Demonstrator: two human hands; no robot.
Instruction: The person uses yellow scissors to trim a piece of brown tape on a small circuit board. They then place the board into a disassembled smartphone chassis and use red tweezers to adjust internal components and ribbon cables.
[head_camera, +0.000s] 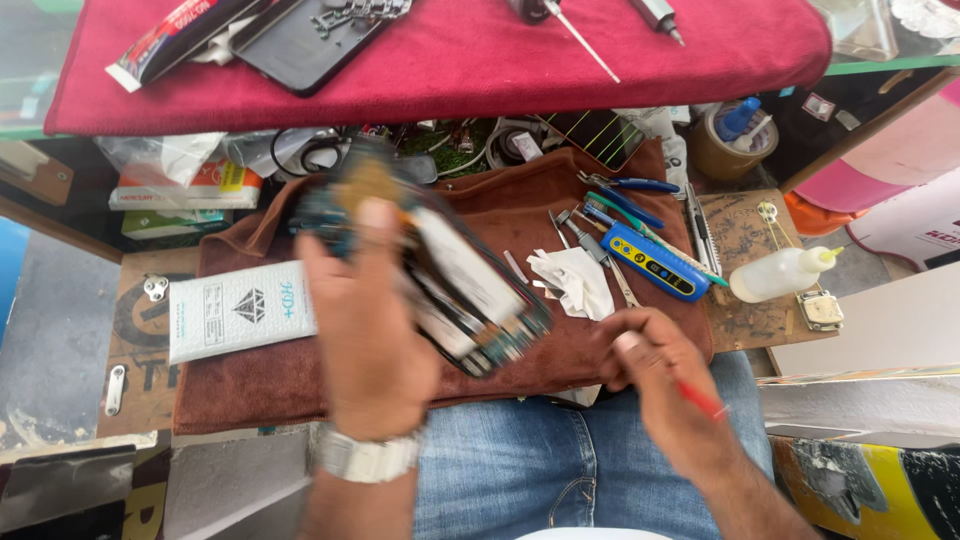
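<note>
The left hand (365, 340) grips an opened phone (450, 280) tilted above a brown cloth (540, 215), thumb on its upper end; the right hand (665, 385) is closed around a red tool (700, 400) beside crumpled tissue (575, 280).

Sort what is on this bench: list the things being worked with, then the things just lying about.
In hand:
left hand holding an opened phone with exposed circuit board
right hand holding a thin red-handled tool

Lying about:
crumpled white tissue
blue rectangular tester
clear plastic squeeze bottle
white flat packet
blue-handled pliers
</note>
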